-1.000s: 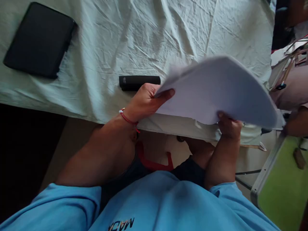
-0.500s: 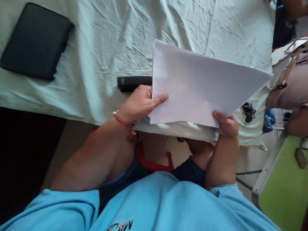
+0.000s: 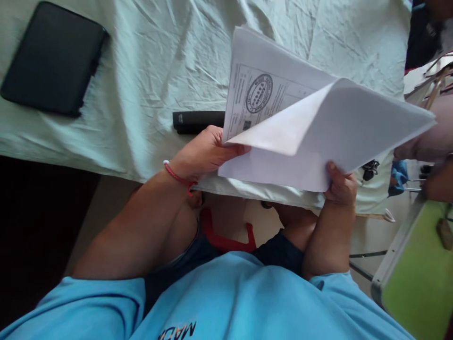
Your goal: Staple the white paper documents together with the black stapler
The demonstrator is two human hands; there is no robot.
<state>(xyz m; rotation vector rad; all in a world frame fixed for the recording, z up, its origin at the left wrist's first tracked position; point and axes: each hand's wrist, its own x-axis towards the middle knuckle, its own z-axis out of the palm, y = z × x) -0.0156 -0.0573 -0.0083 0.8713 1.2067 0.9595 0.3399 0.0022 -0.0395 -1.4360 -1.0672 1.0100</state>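
Above the table's near edge I hold a stack of white paper sheets (image 3: 354,123), tilted toward its far right corner. My left hand (image 3: 208,148), with a red cord bracelet on the wrist, grips the stack's left edge, thumb on top. My right hand (image 3: 341,182) pinches the near right edge, thumb on top and fingers hidden beneath. The top sheet's far left part is folded back toward me, baring a printed page (image 3: 260,94) with a dark round stamp. Just beyond my left hand lies a black oblong case (image 3: 198,122), partly covered by the papers.
A pale green cloth (image 3: 148,85) covers the table. At far left lies a flat black case (image 3: 53,59). Small black clips (image 3: 370,170) sit beside my right hand. A green-topped table (image 3: 417,269) stands at right; part of another person (image 3: 424,38) shows at upper right.
The top sheet's far left part has lifted and folded toward me, uncovering print and a stamp. The stack's far edge has risen, and my right hand has shifted slightly right.
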